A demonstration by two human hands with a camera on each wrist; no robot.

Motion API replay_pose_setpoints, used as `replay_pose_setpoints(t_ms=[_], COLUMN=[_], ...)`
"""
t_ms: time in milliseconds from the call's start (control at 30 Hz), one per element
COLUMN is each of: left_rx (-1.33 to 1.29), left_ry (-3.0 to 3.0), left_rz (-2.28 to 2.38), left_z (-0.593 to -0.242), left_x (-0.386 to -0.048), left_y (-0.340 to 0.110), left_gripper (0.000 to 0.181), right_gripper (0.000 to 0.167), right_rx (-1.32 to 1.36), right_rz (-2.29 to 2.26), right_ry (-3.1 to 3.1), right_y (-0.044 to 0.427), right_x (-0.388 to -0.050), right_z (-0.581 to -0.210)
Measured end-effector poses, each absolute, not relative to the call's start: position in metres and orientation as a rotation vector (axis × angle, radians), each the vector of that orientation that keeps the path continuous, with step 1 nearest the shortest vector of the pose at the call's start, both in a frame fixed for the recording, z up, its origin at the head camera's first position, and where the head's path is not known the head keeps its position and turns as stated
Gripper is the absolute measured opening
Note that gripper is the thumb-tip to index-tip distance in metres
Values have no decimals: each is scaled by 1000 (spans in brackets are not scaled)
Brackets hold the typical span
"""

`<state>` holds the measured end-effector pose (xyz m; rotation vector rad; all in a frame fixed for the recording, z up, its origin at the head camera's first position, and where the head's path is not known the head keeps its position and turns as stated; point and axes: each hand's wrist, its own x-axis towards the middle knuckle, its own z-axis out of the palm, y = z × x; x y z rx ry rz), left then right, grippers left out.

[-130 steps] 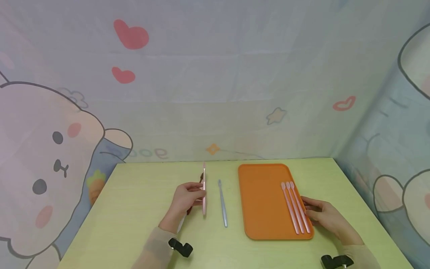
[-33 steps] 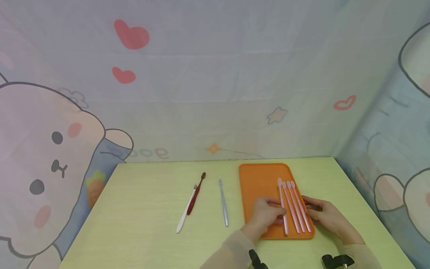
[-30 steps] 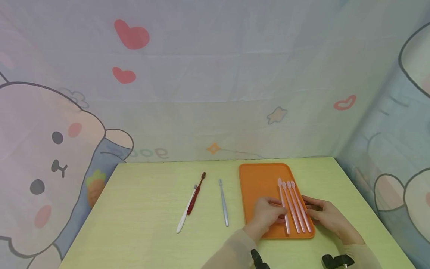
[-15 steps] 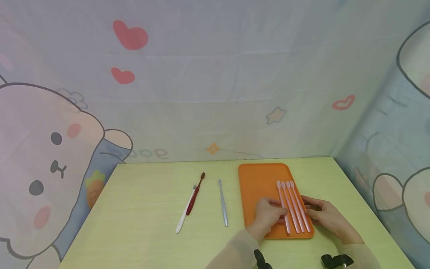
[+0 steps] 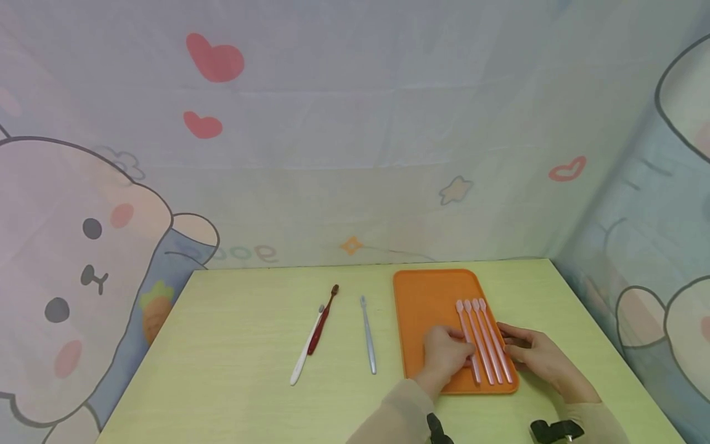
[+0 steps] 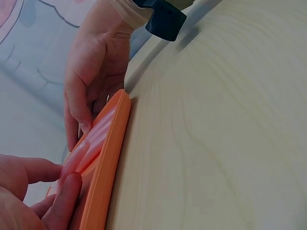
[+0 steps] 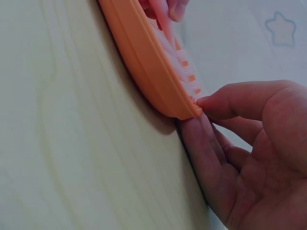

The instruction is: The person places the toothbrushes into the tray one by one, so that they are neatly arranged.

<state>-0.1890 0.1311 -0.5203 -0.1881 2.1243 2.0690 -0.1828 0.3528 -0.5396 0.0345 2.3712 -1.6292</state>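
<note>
Several pink toothbrushes lie side by side along the right part of the orange tray (image 5: 424, 296), heads toward the far edge. My left hand (image 5: 445, 354) is over the tray and pinches the leftmost pink toothbrush (image 5: 463, 320) by its handle; the left wrist view shows that toothbrush (image 6: 74, 160) between thumb and fingers. At the tray's right edge, my right hand (image 5: 546, 364) grips the rim, and in the right wrist view the thumb and fingers of the right hand (image 7: 254, 143) hold the tray's rim (image 7: 144, 62) from both sides.
On the table (image 5: 233, 345) left of the tray lie a blue-grey toothbrush (image 5: 368, 336), a dark red toothbrush (image 5: 323, 324) and a white toothbrush (image 5: 305, 351). The red and white ones lie close against each other. A patterned cloth (image 5: 388, 135) hangs behind the table.
Since the oldest frame, my left hand has carried a pink toothbrush from the table's left part onto the tray, then drawn it closer beside the others. My right hand has stayed at the rim.
</note>
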Motion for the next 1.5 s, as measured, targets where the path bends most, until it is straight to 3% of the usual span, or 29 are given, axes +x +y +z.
replay_pose_setpoints(t_ms=[1500], left_rx=[-26], left_ry=[2430], left_rz=[1853], left_z=[-531], left_x=[-194], left_y=[135], left_gripper=[12], right_gripper=[64], right_rx=[20], right_rz=[-1615], right_ry=[2389], right_y=[353], right_x=[-183], right_z=[-541])
